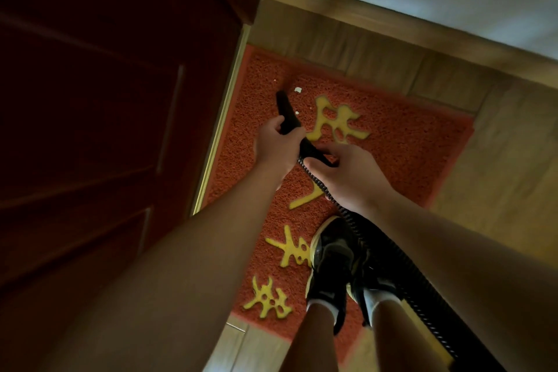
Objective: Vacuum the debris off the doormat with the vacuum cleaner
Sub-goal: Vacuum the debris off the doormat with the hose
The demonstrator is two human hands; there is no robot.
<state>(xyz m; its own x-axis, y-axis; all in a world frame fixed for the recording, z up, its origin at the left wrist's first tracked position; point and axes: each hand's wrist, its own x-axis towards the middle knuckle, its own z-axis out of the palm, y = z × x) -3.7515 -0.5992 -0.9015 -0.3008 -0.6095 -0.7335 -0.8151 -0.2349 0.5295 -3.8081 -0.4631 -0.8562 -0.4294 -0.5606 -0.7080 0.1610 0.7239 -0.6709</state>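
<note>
Since the black tapered plastic nozzle (285, 109) of the vacuum cleaner points away from the person toward the far left corner of the orange-red looped-pile doormat (407, 142), its long axis runs from the grip out to the tip. The white paper-like scraps (298, 89) lie just right of that tip. One sits level with the tip, a smaller one is beside the nozzle's flank, and a speck is nearer the mat's far edge. The left hand (277, 148) is the nearer to the debris; its fingers are curled round the nozzle's middle, grasping it. The right hand (347, 175) sits behind it, clenched on the black handle end where the ribbed black flexible hose (428, 314) joins. The hose trails back past the person's black laced shoes (332, 257), which stand on the mat's near half. The pile looks coarse and springy, likely to snag light flakes, so a small swing of the tip to the right seems to be what the next pass needs. Raised yellow characters (335, 121) break the surface. A brass threshold strip (217, 136) lines the mat's left edge below a dark red-brown panelled wooden door (105, 130), and pale wood-grain floor planks (498, 160) border the other sides.
</note>
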